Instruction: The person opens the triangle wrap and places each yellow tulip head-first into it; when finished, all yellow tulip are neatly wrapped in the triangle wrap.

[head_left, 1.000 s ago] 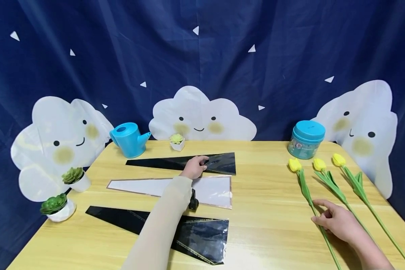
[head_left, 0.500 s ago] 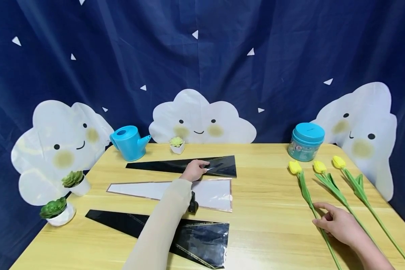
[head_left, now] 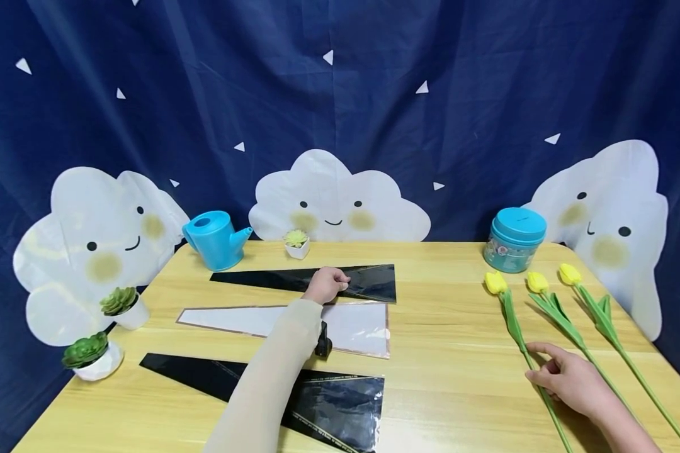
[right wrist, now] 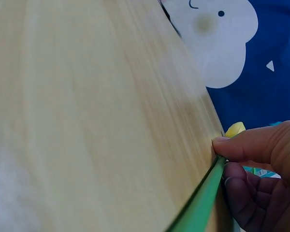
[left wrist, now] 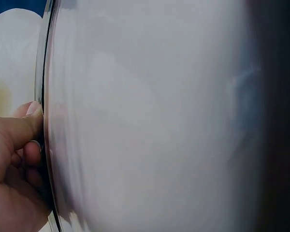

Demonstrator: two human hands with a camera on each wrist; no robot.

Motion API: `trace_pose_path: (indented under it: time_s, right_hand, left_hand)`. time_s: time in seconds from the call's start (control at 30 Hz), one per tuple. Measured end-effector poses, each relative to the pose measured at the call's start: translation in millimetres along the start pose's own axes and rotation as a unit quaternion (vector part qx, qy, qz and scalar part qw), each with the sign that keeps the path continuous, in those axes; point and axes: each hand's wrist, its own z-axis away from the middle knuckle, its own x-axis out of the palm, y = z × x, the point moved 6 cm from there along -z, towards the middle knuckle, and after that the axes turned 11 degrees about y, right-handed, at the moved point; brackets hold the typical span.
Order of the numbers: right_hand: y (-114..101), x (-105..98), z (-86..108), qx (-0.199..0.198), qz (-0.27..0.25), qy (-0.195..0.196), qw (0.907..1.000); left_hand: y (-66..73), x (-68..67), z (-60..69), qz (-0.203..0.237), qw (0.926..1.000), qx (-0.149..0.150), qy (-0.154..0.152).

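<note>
My left hand (head_left: 325,285) lies over the black wrapping sheet (head_left: 376,283) at the back of the table. Thumb and forefinger come together on that sheet; in the left wrist view the fingers (left wrist: 33,116) pinch along a dark edge. Under the forearm lie a white sheet (head_left: 357,327) with a brown border and another black sheet (head_left: 334,402). On the right side, my right hand (head_left: 566,379) pinches the stem of the leftmost yellow tulip (head_left: 512,318). The right wrist view shows its green stem (right wrist: 203,198) running from between thumb and fingers.
Two more tulips (head_left: 555,311) lie right of the held one. A blue watering can (head_left: 214,242), a small succulent (head_left: 297,243) and a blue-lidded jar (head_left: 515,240) stand at the back. Potted succulents (head_left: 129,309) line the table's left edge.
My left thumb and forefinger have drawn together on the back black sheet. The right hand stays at the tulip stem. The head view has tilted up slightly.
</note>
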Motion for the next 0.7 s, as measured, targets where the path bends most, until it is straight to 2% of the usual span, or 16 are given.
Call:
trace_pose_path:
  time_s: [0.23,0.47,0.7]
  right_hand:
    - [0.6,0.1,-0.3,0.006,0.001,0.002,1.0000]
    - [1.3,0.3,-0.8,0.008,-0.002,-0.002,1.0000]
    - [1.7,0.3,-1.5,0.012,0.003,0.000,0.9999]
  left_hand:
    - [2.5,-2.9,-1.3,-0.033,0.9991,0.025,0.013]
    - [3.1,-3.6,-1.9,-0.048,0.9985,0.022,0.016]
    - [5.6,-0.1,-4.8,-0.088,0.9953,0.026,0.029]
